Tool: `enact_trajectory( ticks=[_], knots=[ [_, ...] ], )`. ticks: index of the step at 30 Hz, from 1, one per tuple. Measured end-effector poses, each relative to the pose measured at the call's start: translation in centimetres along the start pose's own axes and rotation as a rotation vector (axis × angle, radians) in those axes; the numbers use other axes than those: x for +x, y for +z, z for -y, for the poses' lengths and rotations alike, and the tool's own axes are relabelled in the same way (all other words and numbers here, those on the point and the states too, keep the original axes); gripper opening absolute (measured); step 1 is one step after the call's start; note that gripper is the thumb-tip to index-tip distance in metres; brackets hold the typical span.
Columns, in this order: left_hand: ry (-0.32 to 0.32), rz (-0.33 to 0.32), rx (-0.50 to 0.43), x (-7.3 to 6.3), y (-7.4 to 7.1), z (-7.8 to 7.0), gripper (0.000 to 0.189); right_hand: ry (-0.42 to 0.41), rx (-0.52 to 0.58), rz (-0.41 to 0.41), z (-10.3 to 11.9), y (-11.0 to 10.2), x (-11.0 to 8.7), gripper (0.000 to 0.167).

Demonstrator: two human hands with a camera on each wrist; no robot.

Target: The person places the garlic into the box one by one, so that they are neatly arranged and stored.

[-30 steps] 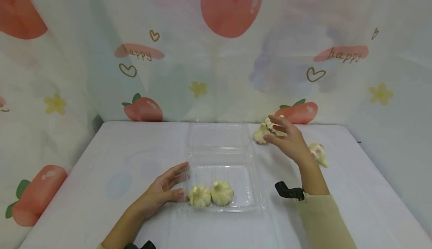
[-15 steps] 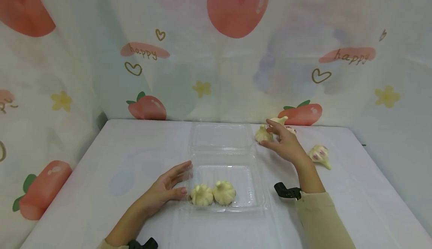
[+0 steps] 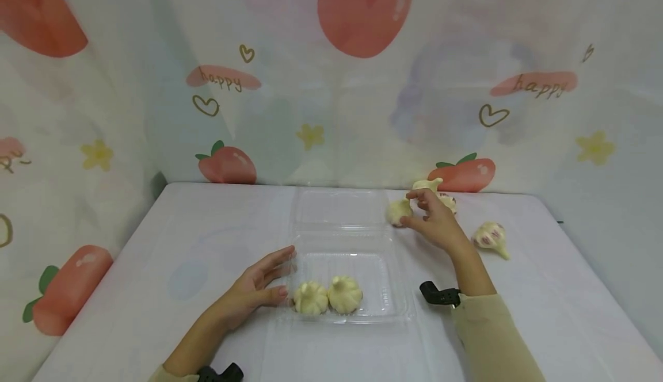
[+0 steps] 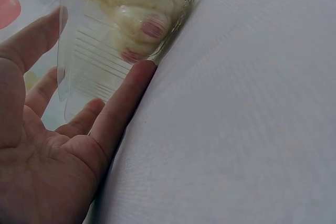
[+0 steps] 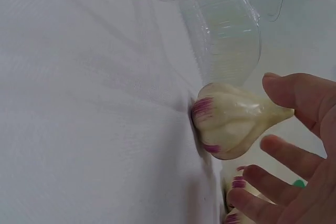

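Observation:
A clear plastic clamshell container (image 3: 380, 272) lies open on the table, its lid folded back. Two garlic bulbs (image 3: 345, 295) sit side by side in its near left part. My left hand (image 3: 251, 284) rests against the container's left side with straight, spread fingers; in the left wrist view the thumb (image 4: 128, 98) meets the base near a garlic bulb (image 4: 149, 17). At the back right, my right hand (image 3: 435, 221) pinches another garlic bulb (image 5: 233, 119) between thumb and fingers, near its stem. That bulb's base is at or close to the tablecloth.
Behind the right hand are more garlic bulbs (image 3: 427, 184), partly hidden by the fingers. A separate garlic bulb (image 3: 490, 238) lies to the right of the hand. White cloth covers the table (image 3: 207, 244), and a printed curtain (image 3: 331, 111) hangs at its back edge.
My right hand has come round the garlic bulb nearest the lid. Hand and bulb have shifted slightly left and nearer to me. The left hand stays at the container.

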State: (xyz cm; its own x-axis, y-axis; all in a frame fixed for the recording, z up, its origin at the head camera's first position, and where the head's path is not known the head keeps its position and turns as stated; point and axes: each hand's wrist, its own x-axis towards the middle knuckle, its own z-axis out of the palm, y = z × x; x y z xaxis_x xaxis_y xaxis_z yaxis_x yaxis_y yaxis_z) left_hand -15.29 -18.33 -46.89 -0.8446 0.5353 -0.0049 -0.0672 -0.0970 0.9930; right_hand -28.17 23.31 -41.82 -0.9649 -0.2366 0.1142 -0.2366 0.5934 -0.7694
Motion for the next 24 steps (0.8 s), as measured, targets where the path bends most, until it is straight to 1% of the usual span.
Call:
enact_trajectory(
  ticks=[2, 4, 6, 7, 11, 14, 17, 24],
  knots=[
    [0.000, 0.002, 0.001, 0.12, 0.00, -0.06, 0.075, 0.022, 0.029, 0.016, -0.01, -0.13, -0.09, 0.060],
    [-0.004, 0.000, 0.003, 0.17, 0.01, -0.12, 0.075, 0.039, 0.047, 0.031, 0.00, -0.21, -0.17, 0.065],
    [-0.010, 0.000, 0.001, 0.19, 0.03, -0.18, 0.075, 0.055, 0.032, 0.046, -0.02, -0.20, -0.23, 0.069],
    [-0.012, 0.000, 0.000, 0.19, 0.05, -0.21, 0.075, 0.060, 0.016, 0.052, -0.06, -0.19, -0.23, 0.069],
    [-0.018, -0.002, -0.005, 0.14, 0.16, -0.24, 0.075, 0.045, -0.021, 0.078, -0.40, 0.03, -0.24, 0.056],
    [-0.019, 0.000, -0.006, 0.10, 0.21, -0.21, 0.075, 0.044, 0.000, 0.093, -0.50, 0.16, -0.36, 0.046],
    [-0.017, -0.001, -0.003, 0.09, 0.21, -0.20, 0.075, 0.058, 0.011, 0.097, -0.35, 0.25, -0.44, 0.043],
    [-0.022, -0.008, 0.002, 0.02, 0.19, -0.40, 0.074, 0.053, 0.002, 0.095, -0.08, 0.55, -0.40, 0.041]
  ],
)
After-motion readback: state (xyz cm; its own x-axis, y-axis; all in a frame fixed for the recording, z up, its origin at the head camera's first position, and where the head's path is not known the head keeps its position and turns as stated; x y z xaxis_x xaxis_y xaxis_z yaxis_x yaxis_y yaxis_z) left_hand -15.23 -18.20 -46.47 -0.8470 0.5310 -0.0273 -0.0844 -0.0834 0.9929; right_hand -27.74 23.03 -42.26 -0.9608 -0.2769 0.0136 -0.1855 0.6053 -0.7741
